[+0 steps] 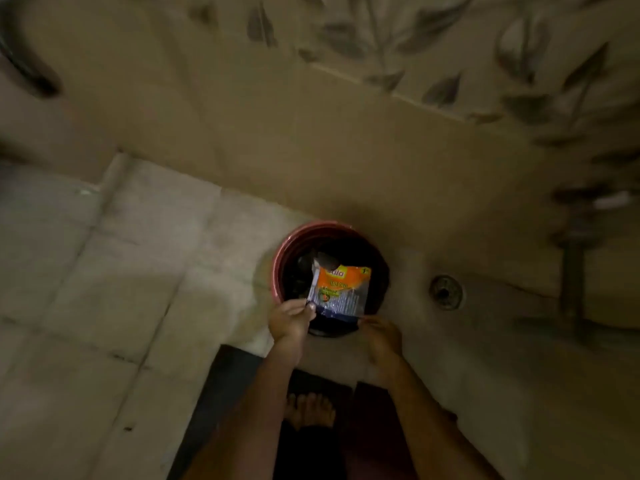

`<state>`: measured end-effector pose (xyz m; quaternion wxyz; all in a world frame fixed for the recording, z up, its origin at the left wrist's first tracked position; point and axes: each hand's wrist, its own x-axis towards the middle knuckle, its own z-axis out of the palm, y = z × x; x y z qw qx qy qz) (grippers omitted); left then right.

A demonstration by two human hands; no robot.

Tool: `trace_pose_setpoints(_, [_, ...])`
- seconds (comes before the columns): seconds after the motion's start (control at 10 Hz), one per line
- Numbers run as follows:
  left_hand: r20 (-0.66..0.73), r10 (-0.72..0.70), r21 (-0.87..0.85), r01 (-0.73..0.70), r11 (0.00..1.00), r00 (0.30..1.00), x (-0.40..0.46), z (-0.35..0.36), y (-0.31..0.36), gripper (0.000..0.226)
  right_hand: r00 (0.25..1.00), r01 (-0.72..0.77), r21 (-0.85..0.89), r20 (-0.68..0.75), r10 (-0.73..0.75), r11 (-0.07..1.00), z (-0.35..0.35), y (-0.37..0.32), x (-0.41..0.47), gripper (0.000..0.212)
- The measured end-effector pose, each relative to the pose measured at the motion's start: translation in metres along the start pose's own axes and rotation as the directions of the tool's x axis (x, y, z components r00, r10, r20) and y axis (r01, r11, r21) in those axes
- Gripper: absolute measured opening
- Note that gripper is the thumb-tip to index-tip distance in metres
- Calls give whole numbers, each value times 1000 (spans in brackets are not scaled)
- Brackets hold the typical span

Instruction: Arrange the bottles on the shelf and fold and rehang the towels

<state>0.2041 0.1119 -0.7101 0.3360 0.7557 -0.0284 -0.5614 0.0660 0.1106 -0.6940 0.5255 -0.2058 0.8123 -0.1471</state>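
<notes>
head view, dim and blurry. a person stands looking straight down at a red bucket [277,268] on the bathroom floor [114,271], right against the base of the wall [277,133]. inside of bucket is dark, contents can't be made out.

both hands hold a flat packet [341,289] over the bucket's mouth, approx centre. packet is orange at the top w/ a logo, bluish-clear w/ small print lower down; text too blurred to read. it sits tilted, top edge toward the wall, bottom edge toward the person.

left hand [289,322] pinches the packet's lower-left corner, thumb and fingers closed on it. right hand [381,336] is at the lower-right corner, fingertips touching the bottom edge; looks like a pinch too but blur makes the grip less sure. forearms come up from the bottom of the frame, bare.

floor drain [446,292] just right of the bucket, round metal. further right a vertical pipe [571,271] w/ fittings runs down the wall. wall is plain beige tile low down, leaf-pattern tile [450,46] above and to the right. dark curved hose [24,50] at top left.

below the hands: bare toes [310,410] on a dark mat [221,393]. floor tiles are pale, w/ visible grout lines.

no bottles, shelf or towels in view here.
</notes>
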Motion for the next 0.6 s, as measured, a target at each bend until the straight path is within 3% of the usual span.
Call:
trace_pose_setpoints(0.2, [35, 0, 120, -4, 993, 999, 55, 13, -31, 27, 996, -11, -30, -91, 8, 999, 27, 30, 56, 18])
trace_pose_setpoints(0.4, [202, -26, 304, -37, 952, 979, 90, 25, -42, 30, 987, 100, -286, -93, -131, 953, 40, 38, 88, 27])
trace_pose_setpoints(0.5, [292, -22, 483, -128, 867, 956, 102, 31, -48, 34, 972, 217, -644, 70, -226, 734, 46, 42, 95, 58])
trace_pose_setpoints(0.6, [266, 13, 521, -155, 839, 964, 105, 31, -52, 41, 964, 247, -732, 117, -240, 635, 49, 44, 94, 77])
